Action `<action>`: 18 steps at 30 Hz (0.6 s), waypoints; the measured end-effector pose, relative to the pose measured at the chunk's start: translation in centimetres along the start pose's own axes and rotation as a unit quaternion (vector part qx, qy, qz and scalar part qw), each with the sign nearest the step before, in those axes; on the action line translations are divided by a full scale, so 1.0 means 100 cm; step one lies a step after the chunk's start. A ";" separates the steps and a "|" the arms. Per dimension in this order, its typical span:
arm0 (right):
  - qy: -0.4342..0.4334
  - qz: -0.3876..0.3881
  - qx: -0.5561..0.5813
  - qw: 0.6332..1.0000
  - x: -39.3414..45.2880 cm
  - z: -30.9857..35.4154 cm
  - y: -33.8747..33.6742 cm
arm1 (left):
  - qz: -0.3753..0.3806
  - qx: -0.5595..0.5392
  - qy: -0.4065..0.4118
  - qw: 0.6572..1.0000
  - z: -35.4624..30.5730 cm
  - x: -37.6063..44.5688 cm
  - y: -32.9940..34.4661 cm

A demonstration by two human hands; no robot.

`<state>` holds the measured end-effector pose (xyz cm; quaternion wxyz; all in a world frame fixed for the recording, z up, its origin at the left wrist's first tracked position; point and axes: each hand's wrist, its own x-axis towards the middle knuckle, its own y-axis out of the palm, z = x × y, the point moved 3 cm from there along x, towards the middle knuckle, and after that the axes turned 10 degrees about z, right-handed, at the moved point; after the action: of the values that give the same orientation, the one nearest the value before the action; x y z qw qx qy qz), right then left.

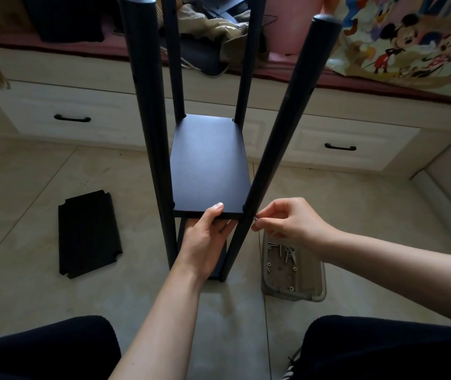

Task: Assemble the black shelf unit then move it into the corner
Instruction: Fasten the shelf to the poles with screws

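Two hands at work, left grip (205,237) clasping shelf board (209,165) edge, right grip (287,218) pinching screw (255,218) against pole (273,127)

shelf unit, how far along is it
Done: four poles stand upright with a lower board attached. In hand: the left hand holds the upper board level while the right hand puts a screw into the near right pole. Left: the spare board on the floor, then moving it to the corner.
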<state>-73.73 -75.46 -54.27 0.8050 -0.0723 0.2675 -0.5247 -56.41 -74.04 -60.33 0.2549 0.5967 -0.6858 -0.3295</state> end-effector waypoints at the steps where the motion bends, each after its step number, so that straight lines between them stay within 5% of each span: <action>1: -0.017 -0.004 -0.025 1.000 0.000 0.001 -0.001 | 0.001 0.000 0.001 1.000 0.000 0.000 0.000; 12: -0.109 -0.021 -0.138 0.984 -0.002 0.004 -0.004 | -0.007 -0.001 -0.002 1.000 0.000 -0.001 0.004; 18: -0.008 0.033 0.033 0.999 0.004 -0.012 -0.002 | -0.008 0.012 -0.012 1.000 -0.001 -0.002 0.006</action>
<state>-74.35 -75.72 -55.31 0.8259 -0.0414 0.2456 -0.5058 -56.67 -73.84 -59.84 0.2370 0.6011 -0.6883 -0.3297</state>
